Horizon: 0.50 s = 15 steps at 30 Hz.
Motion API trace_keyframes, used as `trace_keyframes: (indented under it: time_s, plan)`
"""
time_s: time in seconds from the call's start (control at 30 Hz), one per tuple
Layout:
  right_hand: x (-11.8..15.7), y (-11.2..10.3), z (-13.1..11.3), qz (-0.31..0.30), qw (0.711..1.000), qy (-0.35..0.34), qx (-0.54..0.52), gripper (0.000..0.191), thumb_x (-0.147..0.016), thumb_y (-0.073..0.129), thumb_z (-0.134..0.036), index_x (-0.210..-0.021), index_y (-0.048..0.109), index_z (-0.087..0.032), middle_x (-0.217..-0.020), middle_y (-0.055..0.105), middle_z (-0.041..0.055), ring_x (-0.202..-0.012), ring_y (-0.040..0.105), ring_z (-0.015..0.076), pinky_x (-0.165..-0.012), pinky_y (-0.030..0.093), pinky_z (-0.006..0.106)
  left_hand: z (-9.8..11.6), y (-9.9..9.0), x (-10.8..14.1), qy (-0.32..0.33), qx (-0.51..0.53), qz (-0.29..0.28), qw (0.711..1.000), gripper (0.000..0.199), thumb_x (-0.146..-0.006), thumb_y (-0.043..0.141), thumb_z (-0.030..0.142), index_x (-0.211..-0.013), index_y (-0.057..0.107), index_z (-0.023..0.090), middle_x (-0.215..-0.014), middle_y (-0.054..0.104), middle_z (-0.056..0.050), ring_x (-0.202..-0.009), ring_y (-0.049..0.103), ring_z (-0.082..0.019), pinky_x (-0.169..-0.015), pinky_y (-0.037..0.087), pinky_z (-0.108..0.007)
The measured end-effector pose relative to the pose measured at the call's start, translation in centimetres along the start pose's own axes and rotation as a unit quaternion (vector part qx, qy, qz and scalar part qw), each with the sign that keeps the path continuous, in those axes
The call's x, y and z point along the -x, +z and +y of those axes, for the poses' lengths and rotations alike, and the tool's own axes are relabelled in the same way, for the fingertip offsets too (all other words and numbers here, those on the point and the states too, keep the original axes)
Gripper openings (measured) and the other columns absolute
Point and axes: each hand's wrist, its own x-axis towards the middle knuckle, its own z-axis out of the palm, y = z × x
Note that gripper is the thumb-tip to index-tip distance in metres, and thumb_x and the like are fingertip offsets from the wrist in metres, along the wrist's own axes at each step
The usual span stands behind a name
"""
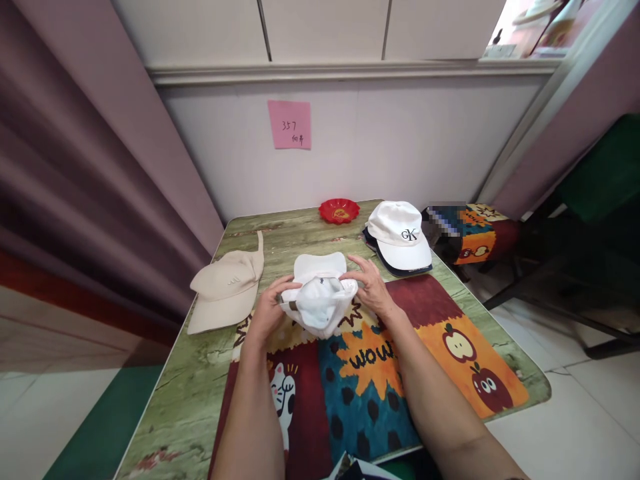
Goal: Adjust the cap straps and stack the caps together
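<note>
Between my two hands is a white baseball cap (pixel 320 303), turned so that its hollow inside faces me and its brim points away. My left hand (pixel 273 303) grips the cap's left edge, fingers closed on the fabric. On the opposite edge, my right hand (pixel 369 283) holds the cap near the brim, with some fingers stretched up. To the left lies a beige cap (pixel 227 283) with its strap sticking up. At the back right, a white cap with dark letters (pixel 397 230) rests on top of a dark cap (pixel 405 271).
A colourful printed mat (pixel 360 400) covers part of the green wood-patterned table (pixel 165 407). A red scalloped dish (pixel 339 211) stands at the back, by the wall. Above it hangs a pink note (pixel 289 125). A stool with patterned cloth (pixel 475 233) is beyond the right edge.
</note>
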Motion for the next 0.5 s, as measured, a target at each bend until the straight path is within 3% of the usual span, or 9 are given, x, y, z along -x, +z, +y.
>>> trace_keyframes:
  time_s: [0.07,0.13,0.23,0.4,0.5]
  plan:
    - [-0.3,-0.6,-1.0,0.039,0.995,0.01,-0.09,0.017,-0.09,0.06,-0.032,-0.094,0.075,-0.026,-0.135,0.062,0.0089,-0.133,0.05,0.0306,-0.114,0.031,0.053,1.2,0.2,0.1,0.004,0.06,0.018,0.998,0.022,-0.07,0.08,0.033,-0.089,0.08,0.022,-0.136,0.063,-0.011,-0.125,0.058,-0.032,-0.109,0.043,-0.043]
    - [-0.4,-1.3,-2.2,0.068,0.979,0.046,-0.184,0.023,-0.091,0.06,-0.043,-0.089,0.073,-0.023,-0.108,0.072,0.0082,-0.108,0.064,0.0284,-0.097,0.048,0.043,2.2,0.7,0.3,-0.015,0.141,0.042,0.989,0.022,-0.072,0.08,0.032,-0.091,0.079,0.022,-0.131,0.067,-0.01,-0.121,0.062,-0.032,-0.105,0.047,-0.043]
    - [-0.4,-2.1,-3.7,0.086,0.949,0.109,-0.283,0.032,-0.087,0.065,-0.051,-0.079,0.07,-0.02,-0.075,0.068,0.0032,-0.073,0.062,0.0212,-0.069,0.05,0.032,3.2,1.7,0.5,-0.046,0.275,0.078,0.957,0.028,-0.072,0.081,0.036,-0.095,0.078,0.021,-0.106,0.077,-0.008,-0.111,0.067,-0.032,-0.096,0.054,-0.044]
    - [-0.3,-2.9,-5.8,0.098,0.867,0.154,-0.463,0.03,-0.082,0.071,-0.051,-0.085,0.072,-0.021,-0.074,0.068,0.0008,-0.071,0.062,0.0181,-0.064,0.05,0.027,5.0,2.4,0.9,-0.029,0.414,0.137,0.899,0.04,-0.068,0.085,0.038,-0.101,0.076,0.018,-0.099,0.079,-0.009,-0.115,0.067,-0.032,-0.097,0.055,-0.039]
    - [-0.4,-3.0,-6.4,0.047,0.806,0.185,-0.56,0.022,-0.079,0.076,-0.042,-0.088,0.073,-0.022,-0.073,0.069,-0.001,-0.065,0.062,0.0148,-0.061,0.05,0.024,5.5,2.9,1.4,-0.06,0.475,0.12,0.87,0.034,-0.074,0.081,0.035,-0.103,0.075,0.019,-0.1,0.079,-0.008,-0.115,0.067,-0.032,-0.1,0.054,-0.039]
